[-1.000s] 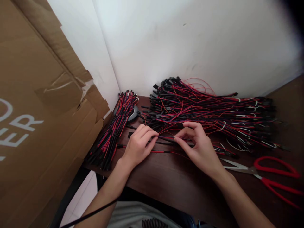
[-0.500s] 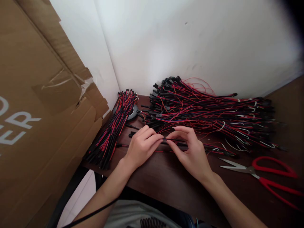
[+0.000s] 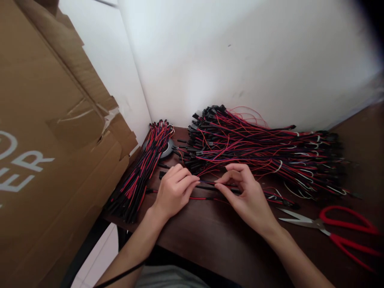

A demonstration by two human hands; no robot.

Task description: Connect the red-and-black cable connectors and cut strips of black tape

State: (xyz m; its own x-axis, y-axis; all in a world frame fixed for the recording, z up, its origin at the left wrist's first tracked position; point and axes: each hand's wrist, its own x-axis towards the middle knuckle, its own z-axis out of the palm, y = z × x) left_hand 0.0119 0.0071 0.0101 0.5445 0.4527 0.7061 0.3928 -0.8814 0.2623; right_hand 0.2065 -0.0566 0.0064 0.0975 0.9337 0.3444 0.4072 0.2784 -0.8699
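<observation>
Between my two hands a thin dark wire [image 3: 207,182] is stretched, with a bluish tint in the gap. My left hand [image 3: 177,188] pinches it between thumb and fingertips. On the other side my right hand [image 3: 240,188] pinches the same wire with thumb and index finger, its other fingers curled. Just below, a red-and-black cable [image 3: 199,198] lies on the dark brown table [image 3: 207,232]. Behind my hands spreads a large pile of red and black wires with black connectors [image 3: 240,148]. The wire ends inside my fingers are hidden.
A second wire bundle [image 3: 141,172] lies to the left, beside a grey tape roll [image 3: 168,149]. Red-handled scissors [image 3: 324,226] rest at the right with blades apart. A big cardboard box [image 3: 60,160] stands along the left edge, and a white wall [image 3: 240,60] rises behind.
My hands have moved apart from nearly touching, leaving a longer stretch of wire between them. Both still pinch it. The whole view has shifted slightly, so surroundings appear lower.
</observation>
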